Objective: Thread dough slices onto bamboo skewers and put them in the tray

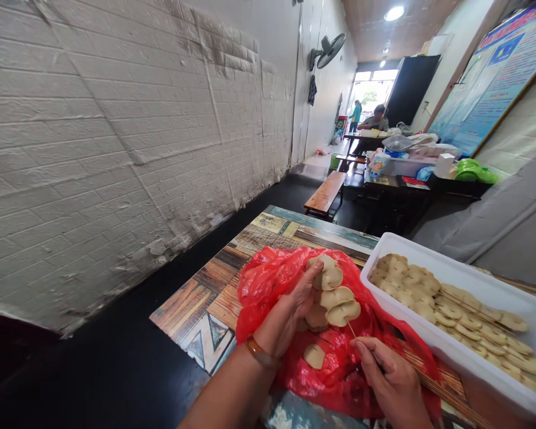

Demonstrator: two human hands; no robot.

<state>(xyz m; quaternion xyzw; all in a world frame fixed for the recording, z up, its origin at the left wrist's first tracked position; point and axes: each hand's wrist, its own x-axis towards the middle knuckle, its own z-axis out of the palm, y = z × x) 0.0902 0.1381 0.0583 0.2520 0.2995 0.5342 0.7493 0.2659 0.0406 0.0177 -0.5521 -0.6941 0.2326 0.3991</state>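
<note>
My right hand (pixel 388 372) pinches the lower end of a thin bamboo skewer (pixel 350 327) between thumb and fingers. Several pale, round, flat slices (pixel 339 296) are threaded along it; they look like a soft food, but I cannot tell which kind. At the upper end, my left hand (pixel 301 292) is closed on the slices, thumb on top and the other fingers mostly hidden. Beneath both hands spreads a crumpled red plastic bag (pixel 268 280), with a loose slice (pixel 314 356) lying on it. More bare skewers (pixel 442 390) lie beside and partly under my right hand.
To the right, a white plastic tub (pixel 370 271) holds many filled skewers (pixel 473 322). All this rests on a patchwork-patterned table (pixel 196 298). Beyond it are a wooden bench (pixel 326 192), a cluttered table (pixel 386 182) and a seated person (pixel 377 121). A white brick-patterned wall (pixel 116 149) runs along the left.
</note>
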